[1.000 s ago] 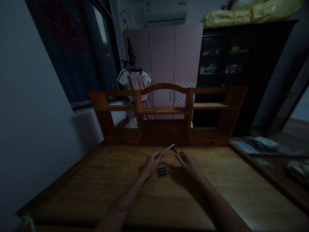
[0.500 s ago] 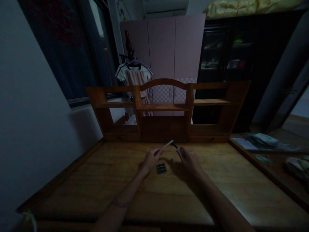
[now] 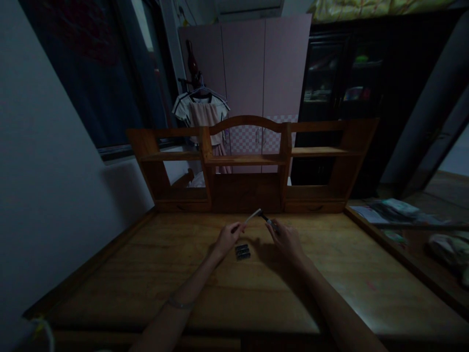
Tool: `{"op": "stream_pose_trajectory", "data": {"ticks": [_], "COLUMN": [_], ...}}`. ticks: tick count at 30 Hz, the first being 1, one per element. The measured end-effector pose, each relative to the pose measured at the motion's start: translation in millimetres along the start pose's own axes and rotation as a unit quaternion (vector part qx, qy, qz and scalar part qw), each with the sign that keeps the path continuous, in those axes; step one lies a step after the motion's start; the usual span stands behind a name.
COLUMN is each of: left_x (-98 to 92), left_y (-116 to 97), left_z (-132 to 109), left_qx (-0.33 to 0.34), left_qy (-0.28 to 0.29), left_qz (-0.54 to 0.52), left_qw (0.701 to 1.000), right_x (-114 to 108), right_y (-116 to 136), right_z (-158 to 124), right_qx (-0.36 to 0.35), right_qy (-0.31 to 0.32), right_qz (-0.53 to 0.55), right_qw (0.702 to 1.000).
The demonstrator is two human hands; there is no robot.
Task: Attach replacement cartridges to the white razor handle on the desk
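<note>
My left hand (image 3: 227,239) is closed on a thin, pale strip (image 3: 252,215), which slants up and to the right from its fingers. In my right hand (image 3: 288,240) is a slim dark stick-like tool (image 3: 264,217) with a grey part near the fingers. The tool's dark tip meets or nearly meets the strip's far end; contact is too small to make out. Below and between the hands, several small black pieces (image 3: 242,252) lie side by side on the wooden desk (image 3: 183,274). Their exact kind cannot be read in this dim light.
A wooden shelf unit (image 3: 245,160) runs along the desk's back edge. A white wall (image 3: 54,186) borders the left side. To the right, beyond a raised edge, lie papers and bags (image 3: 399,209). Clothes on a hanger (image 3: 203,110) hang behind the shelf.
The camera view has shifted slightly. Both hands keep their hold, and the strip and tool stay end to end in almost the same pose.
</note>
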State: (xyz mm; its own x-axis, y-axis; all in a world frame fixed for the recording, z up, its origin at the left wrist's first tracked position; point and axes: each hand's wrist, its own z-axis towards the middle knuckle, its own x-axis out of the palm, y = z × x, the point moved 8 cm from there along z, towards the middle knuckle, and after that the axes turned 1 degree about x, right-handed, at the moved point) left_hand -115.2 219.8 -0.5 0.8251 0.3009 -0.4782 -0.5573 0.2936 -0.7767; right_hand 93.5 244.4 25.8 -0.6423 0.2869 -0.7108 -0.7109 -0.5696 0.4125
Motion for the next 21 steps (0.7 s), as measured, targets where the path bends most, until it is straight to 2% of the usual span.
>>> {"op": "stream_pose_trajectory", "data": {"ticks": [6, 12, 17, 21], "left_x": [4.5, 0.2, -11.5, -5.4], "left_y": [-7, 0, 8, 0], "left_z": [-1, 0, 3, 1], "left_qx": [0.031, 0.021, 0.002, 0.027], "left_qy": [0.013, -0.022, -0.063, -0.030], "left_qz": [-0.011, 0.025, 0.033, 0.007], "left_qw": [0.999, 0.999, 0.997, 0.999], "right_x": [2, 4, 5, 4], "right_y": [0, 2, 0, 0], "right_z": [-1, -1, -1, -1], "right_qx": [0.000, 0.001, -0.004, -0.007], "right_qy": [0.010, 0.022, 0.015, 0.010], "right_qz": [0.000, 0.003, -0.005, -0.002], "right_qw": [1.000, 1.000, 1.000, 1.000]}}
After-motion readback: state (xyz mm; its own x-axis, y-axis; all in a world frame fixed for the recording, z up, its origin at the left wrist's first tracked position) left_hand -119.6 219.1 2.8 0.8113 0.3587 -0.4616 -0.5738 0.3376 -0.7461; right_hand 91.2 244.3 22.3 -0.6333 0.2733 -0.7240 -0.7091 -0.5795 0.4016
